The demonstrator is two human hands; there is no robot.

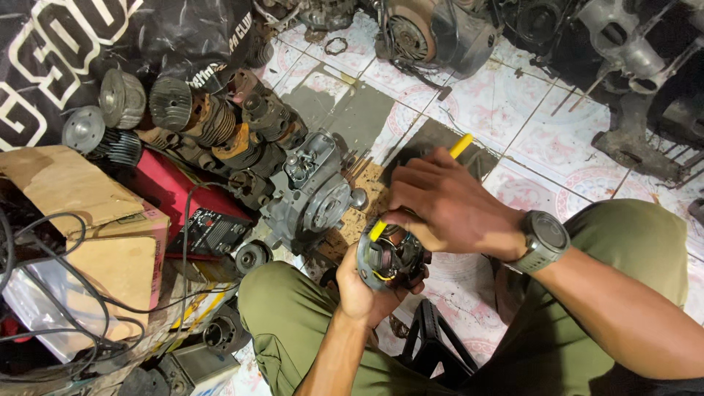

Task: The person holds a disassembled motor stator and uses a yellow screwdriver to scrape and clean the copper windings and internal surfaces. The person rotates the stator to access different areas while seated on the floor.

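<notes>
**Desk:** Now, left to right, what's in frame?

**Photographer:** Far left, a torn cardboard box (pixel 81 220) and black cables (pixel 51 293), with finned engine cylinders (pixel 183 110) piled beyond them against a dark printed banner (pixel 59 51). Next comes a red box (pixel 172 192), then a grey engine casing (pixel 312 192) standing on the patterned tile floor (pixel 506 103). The person sits low in olive-green trousers (pixel 293 323), knees apart.

**Desk:** And the hands?

**Photographer:** The left hand (pixel 363 293) cups a round stator plate (pixel 390 257) with dark windings from below, fingers closed on its rim, just above the left knee. The right hand (pixel 444 209), grey watch (pixel 543 238) on the wrist, is clamped around a yellow-handled screwdriver (pixel 460 145). The handle end sticks out toward the far side and the near end meets the plate's upper left edge. The tip itself is hidden, so I can't tell what it sits in.

**Desk:** Anything on technique for the caption?

**Photographer:** My reading only: the plate wants bracing firmly in that lower palm, perhaps against the knee, with the tool kept square to the fastener and pressed in while turning. A slip would send the blade across the windings and the thin yellow wire (pixel 380 276) at the plate's near edge.

**Desk:** Right side?

**Photographer:** More engine cases (pixel 433 33) far centre, bare metal castings (pixel 631 51) far right.
</notes>
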